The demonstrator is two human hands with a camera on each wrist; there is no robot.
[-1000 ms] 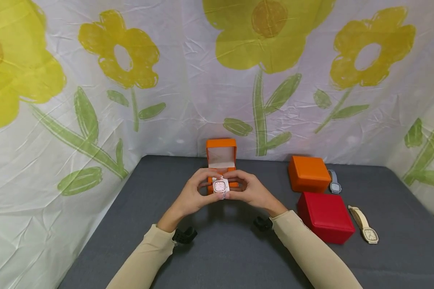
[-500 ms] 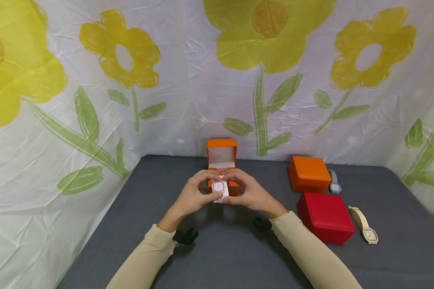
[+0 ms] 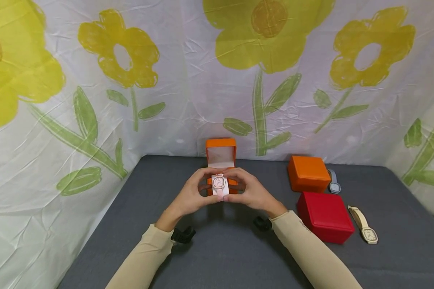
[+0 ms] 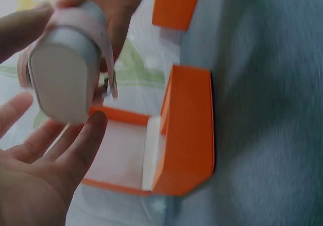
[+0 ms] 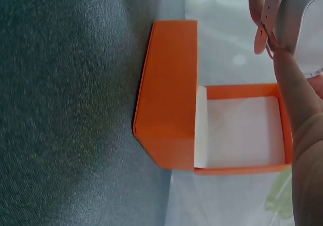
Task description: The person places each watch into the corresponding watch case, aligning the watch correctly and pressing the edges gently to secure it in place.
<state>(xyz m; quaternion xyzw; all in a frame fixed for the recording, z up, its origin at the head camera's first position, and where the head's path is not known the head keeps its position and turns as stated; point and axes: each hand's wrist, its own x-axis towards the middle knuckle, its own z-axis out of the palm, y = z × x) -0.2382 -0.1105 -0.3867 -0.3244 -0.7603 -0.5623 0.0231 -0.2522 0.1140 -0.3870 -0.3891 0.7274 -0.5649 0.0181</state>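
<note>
- The left hand (image 3: 191,196) and the right hand (image 3: 251,192) met above the middle of the grey tabletop (image 3: 220,249), and between them they held a pink watch (image 3: 219,183) wrapped round a pale cushion (image 4: 63,79).
- Each grip was closed on that bundle: the fingers curled in from either side and pinched it, with the dial turned up toward the head camera.
- The watch hung in the air just in front of an open orange box (image 3: 221,160), whose lid stood upright at the far edge; its white-lined inside looked bare in both wrist views.
- Judged from this, the watch had been strapped on its cushion but not yet seated in the box; lowering it in and shutting the lid seemed to be left.
- To the right sat a closed orange box (image 3: 308,173) and, nearer, a closed red box (image 3: 325,216).
- A grey-blue watch (image 3: 334,182) lay just beside the orange one, and a cream watch (image 3: 363,224) lay right of the red one, both outside any box.
</note>
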